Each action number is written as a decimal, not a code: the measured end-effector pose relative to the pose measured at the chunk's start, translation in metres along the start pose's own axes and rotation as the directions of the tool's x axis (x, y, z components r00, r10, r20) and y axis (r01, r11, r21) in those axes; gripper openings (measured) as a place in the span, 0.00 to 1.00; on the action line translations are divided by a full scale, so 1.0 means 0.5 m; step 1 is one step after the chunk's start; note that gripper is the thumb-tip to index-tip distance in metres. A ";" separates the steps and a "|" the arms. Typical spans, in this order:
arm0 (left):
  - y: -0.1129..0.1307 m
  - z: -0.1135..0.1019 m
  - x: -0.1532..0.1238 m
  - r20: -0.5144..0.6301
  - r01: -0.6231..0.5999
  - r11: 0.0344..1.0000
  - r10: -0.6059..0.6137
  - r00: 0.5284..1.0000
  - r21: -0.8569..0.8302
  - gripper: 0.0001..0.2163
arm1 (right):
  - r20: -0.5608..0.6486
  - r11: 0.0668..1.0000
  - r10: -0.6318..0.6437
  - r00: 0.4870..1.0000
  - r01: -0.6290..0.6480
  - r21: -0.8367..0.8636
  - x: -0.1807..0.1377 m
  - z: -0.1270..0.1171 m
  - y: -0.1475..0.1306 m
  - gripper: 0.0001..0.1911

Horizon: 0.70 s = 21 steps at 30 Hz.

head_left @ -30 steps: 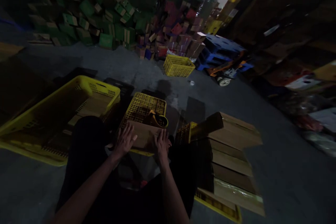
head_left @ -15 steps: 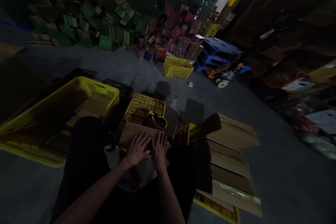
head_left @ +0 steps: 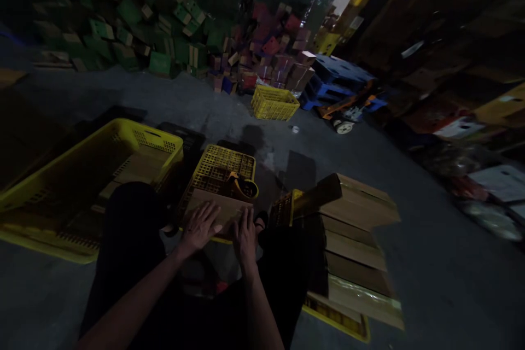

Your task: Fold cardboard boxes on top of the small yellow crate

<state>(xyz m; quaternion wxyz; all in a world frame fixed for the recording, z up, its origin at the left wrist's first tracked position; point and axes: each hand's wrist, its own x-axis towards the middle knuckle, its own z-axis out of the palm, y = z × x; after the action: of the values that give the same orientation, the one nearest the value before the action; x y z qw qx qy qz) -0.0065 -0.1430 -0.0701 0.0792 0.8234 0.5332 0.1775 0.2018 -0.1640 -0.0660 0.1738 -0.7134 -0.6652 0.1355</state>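
Between my knees a flat brown cardboard box (head_left: 225, 209) lies on an upturned yellow plastic crate (head_left: 223, 161). My left hand (head_left: 200, 225) rests on the left part of the cardboard, fingers stretched out and palm down. On its right end lies my right hand (head_left: 245, 232), also flat with fingers extended. Just beyond the cardboard, a tape dispenser (head_left: 241, 187) with yellow edges sits on the crate. Dim light hides the finer details of the cardboard's near edge.
To my left stands a large yellow crate (head_left: 88, 254) with cardboard inside. Flattened cardboard boxes (head_left: 356, 240) are stacked over another yellow crate at my right. Farther off are a small yellow crate (head_left: 274, 104), blue pallets (head_left: 338, 74), a pallet jack (head_left: 344, 120) and piled green boxes (head_left: 159, 63).
My hands have moved apart along the cardboard, the left one sliding leftward. The view has shifted slightly; the cardboard and tape dispenser keep their places on the crate.
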 end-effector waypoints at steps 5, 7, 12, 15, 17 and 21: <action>-0.040 -0.003 -0.006 -0.063 0.087 0.996 -0.087 0.994 0.003 0.27 | -0.017 1.000 0.004 1.000 -0.004 -0.009 0.000 0.001 -0.001 0.36; -0.051 -0.005 -0.007 -0.097 0.113 0.994 -0.112 0.989 0.006 0.28 | -0.004 0.996 0.038 0.999 -0.038 -0.074 -0.001 -0.002 -0.005 0.35; -0.063 -0.011 -0.016 -0.175 0.158 0.987 -0.153 0.973 0.013 0.33 | 0.008 0.953 0.141 0.990 -0.133 -0.271 -0.012 -0.005 -0.019 0.35; -0.056 -0.012 -0.022 -0.173 0.185 0.982 -0.177 0.969 0.027 0.33 | -0.020 0.938 0.136 0.990 -0.135 -0.320 -0.026 0.003 -0.023 0.37; -0.049 -0.011 -0.025 -0.179 0.196 0.980 -0.188 0.966 0.031 0.34 | -0.042 0.933 0.131 0.991 -0.137 -0.332 -0.035 0.011 -0.025 0.39; -0.036 -0.006 -0.031 -0.207 0.176 0.983 -0.163 0.965 0.047 0.36 | -0.085 0.932 0.109 0.990 -0.131 -0.337 -0.046 0.019 -0.034 0.43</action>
<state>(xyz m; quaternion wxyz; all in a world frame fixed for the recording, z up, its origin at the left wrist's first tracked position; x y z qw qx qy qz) -0.0286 -0.1495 -0.0762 0.0126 0.7545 0.6126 0.2353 0.1804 -0.1854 -0.0682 0.0600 -0.7759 -0.6279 0.0052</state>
